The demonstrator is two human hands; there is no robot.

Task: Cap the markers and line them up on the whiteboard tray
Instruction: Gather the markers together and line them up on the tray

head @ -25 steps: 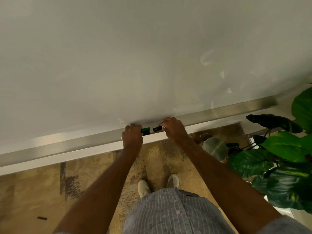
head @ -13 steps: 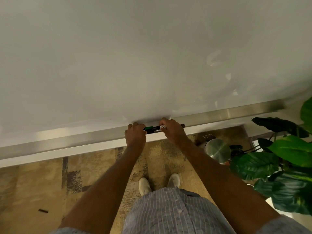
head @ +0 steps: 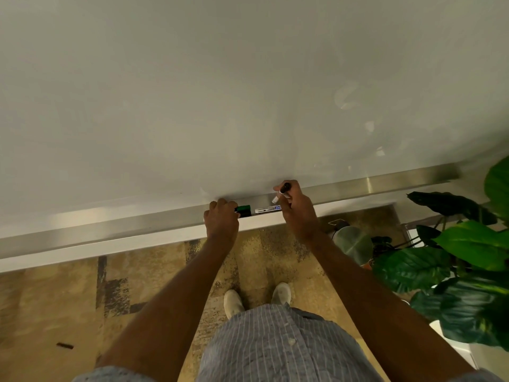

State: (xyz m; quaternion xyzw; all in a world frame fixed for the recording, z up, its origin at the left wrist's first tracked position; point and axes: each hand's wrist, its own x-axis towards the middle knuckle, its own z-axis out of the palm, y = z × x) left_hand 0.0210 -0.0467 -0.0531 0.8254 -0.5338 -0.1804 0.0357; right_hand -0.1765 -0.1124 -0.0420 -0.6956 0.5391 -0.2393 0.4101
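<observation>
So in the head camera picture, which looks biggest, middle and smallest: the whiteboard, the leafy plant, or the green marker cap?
1. whiteboard, which fills most of the picture
2. leafy plant, in the right corner
3. green marker cap, tiny on the tray beside the left hand

Single head view, looking steeply down along whiteboard (head: 220, 92) to tray (head: 385, 183), floor (head: 55, 299)

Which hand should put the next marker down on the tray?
The right hand, probably. It already has a black-capped marker in its grip, lifted above the tray, next to the white marker lying there. The left hand is busy on the green-capped marker.
</observation>
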